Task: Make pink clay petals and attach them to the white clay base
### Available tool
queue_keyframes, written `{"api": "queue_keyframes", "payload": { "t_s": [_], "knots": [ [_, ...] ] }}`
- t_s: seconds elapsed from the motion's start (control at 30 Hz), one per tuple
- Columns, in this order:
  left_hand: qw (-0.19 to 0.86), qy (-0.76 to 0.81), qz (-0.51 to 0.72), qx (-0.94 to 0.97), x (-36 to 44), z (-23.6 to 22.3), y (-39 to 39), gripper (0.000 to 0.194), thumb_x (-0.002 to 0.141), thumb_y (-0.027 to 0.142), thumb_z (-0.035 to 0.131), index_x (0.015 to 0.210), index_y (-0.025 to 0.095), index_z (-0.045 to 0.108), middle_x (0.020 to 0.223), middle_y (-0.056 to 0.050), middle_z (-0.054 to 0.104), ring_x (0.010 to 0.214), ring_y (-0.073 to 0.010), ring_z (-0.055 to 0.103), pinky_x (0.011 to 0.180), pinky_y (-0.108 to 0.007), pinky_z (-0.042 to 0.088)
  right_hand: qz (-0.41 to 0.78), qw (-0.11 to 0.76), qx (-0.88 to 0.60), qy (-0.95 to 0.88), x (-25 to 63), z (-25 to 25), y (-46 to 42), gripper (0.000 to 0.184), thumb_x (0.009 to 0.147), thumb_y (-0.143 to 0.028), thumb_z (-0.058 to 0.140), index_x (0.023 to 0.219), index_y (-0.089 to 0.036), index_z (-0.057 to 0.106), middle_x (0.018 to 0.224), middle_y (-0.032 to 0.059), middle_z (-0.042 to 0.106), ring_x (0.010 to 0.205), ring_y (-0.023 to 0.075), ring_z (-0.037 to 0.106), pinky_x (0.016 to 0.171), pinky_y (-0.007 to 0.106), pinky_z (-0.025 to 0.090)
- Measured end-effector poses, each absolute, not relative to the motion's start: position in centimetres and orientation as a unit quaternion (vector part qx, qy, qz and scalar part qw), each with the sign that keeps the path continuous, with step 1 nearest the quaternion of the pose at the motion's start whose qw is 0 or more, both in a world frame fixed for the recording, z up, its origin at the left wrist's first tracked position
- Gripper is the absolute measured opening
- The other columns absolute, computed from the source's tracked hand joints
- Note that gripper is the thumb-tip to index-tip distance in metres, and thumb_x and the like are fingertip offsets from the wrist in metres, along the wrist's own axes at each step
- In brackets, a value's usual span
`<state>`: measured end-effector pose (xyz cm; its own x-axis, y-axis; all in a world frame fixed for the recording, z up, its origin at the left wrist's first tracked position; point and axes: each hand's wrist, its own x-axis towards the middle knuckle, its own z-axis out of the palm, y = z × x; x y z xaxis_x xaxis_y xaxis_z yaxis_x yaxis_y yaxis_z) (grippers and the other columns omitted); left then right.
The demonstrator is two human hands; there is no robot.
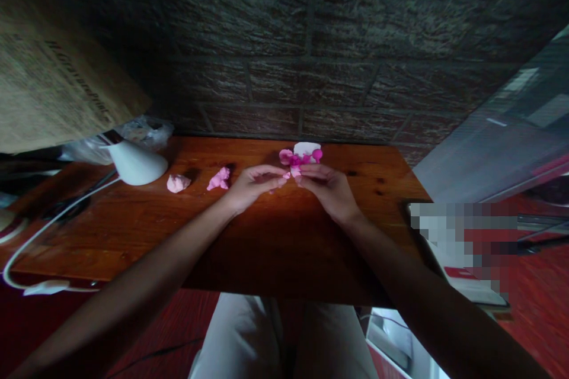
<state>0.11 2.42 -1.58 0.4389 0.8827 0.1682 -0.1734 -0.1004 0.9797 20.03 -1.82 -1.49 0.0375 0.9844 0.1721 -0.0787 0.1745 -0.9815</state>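
Note:
My left hand (256,184) pinches a small bit of light pink modelling clay (287,175) between thumb and fingertips. Close beside it, my right hand (328,188) has its thumb and fingers pressed together at a pink clay piece (296,171); what exactly lies between them is partly hidden. Just behind the fingertips are brighter pink clay shapes (301,159) with rounded ends, in front of a white piece (307,149). To the left on the table lie a pink clay figure (219,179) and a pale pink clay lump (178,183).
A wooden table (284,237) stands against a dark brick wall (275,41). At its left are a white lamp base (137,163) with a cord, crumpled clear plastic (149,130) and a large brown paper bag (57,71). A blurred-out object (462,243) stands at the right edge.

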Motion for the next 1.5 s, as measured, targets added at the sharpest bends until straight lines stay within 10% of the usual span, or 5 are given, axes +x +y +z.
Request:
{"api": "queue_keyframes", "payload": {
  "t_s": [1.3,1.5],
  "knots": [
    [0.539,0.351,0.469,0.606,0.4,-1.0,1.9,0.035,0.063,0.039,0.095,0.090,0.020,0.084,0.100,-0.009,0.083,0.096,-0.0249,0.076,0.093,-0.039,0.058,0.451,0.542,-0.420,-0.571,19.7,-1.0,-2.1,0.023,0.073,-0.032,0.086,0.094,-0.025,0.080,0.106,0.0033,0.081,0.099,0.0230,0.076,0.091,0.039,0.062],
    [0.534,0.357,0.465,0.609,0.4,-0.9,1.9,0.037,0.063,0.043,0.094,0.091,0.021,0.085,0.099,-0.010,0.083,0.094,-0.0247,0.075,0.089,-0.038,0.058,0.470,0.534,-0.409,-0.572,19.7,-1.1,-2.1,0.026,0.076,-0.039,0.084,0.099,-0.027,0.081,0.103,0.0026,0.082,0.088,0.0218,0.076,0.071,0.035,0.063]
  ]
}}
